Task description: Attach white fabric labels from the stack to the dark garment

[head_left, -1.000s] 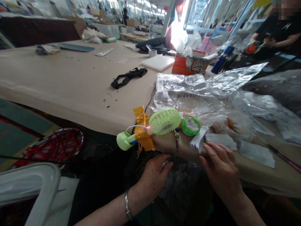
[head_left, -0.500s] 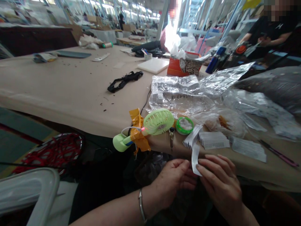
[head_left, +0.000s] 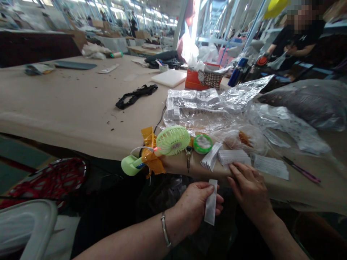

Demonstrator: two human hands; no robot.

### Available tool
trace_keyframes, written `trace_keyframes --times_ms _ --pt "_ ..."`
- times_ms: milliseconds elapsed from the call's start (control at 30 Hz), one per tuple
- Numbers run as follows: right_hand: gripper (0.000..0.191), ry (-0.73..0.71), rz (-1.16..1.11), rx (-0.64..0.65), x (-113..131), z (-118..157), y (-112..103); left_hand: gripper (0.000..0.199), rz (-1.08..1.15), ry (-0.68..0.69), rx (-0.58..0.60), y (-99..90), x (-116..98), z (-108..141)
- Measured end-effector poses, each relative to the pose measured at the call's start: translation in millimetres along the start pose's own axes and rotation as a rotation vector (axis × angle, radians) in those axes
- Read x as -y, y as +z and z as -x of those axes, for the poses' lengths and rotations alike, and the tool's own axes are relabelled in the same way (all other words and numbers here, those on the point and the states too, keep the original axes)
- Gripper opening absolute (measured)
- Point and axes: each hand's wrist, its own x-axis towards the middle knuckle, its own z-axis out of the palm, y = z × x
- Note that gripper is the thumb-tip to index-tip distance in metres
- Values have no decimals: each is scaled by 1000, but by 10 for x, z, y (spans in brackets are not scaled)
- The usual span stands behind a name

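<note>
My left hand (head_left: pixel 196 206), a bracelet on its wrist, pinches a white label strip (head_left: pixel 210 206) between thumb and fingers, just off the table edge. Over at the right, my right hand (head_left: pixel 251 189) lays its fingertips on the near edge of the middle stack of white labels (head_left: pixel 234 157). Its thumb stands apart and nothing shows in its grasp. A fanned stack of labels (head_left: pixel 212 157) lies left of that one, and another stack of labels (head_left: pixel 271 167) lies to its right.
Left of the labels are a green round tub (head_left: pixel 202 143) of white material, a slim pointed tool (head_left: pixel 188 159) and a green fan (head_left: pixel 173 141) taped to the edge. A pink-handled tool (head_left: pixel 303 171) lies right. Plastic bags (head_left: pixel 206 112) are behind. A person (head_left: pixel 295 39) stands beyond.
The label strip has passed from between both hands into my left hand alone. My right hand has let go and moved up to the middle stack. The view has shifted slightly right.
</note>
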Motion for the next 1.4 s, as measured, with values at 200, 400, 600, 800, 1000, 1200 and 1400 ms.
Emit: trace_keyframes --times_ms 200,400,600,800,1000,1200,1400 --pt "16 -6 -168 -121 -82 113 50 17 -47 -29 -14 -8 -21 17" --pt "23 -151 -568 -116 259 126 -160 16 27 -17 88 -15 -44 1" --pt "18 -309 -578 -12 634 188 -186 16 167 43 91 -65 -43 -5" --pt "17 -335 -552 6 633 209 -154 27 206 24 113 -99 -20 21" --pt "28 -319 -559 45 587 286 -177 10 144 29 21 -66 -31 34" --pt "47 48 -169 -99 -78 295 -192 16 -6 -49 -40 -83 -59 49" --pt "52 196 250 67 -525 398 -142 13 -17 -71 -54 -118 -10 51"
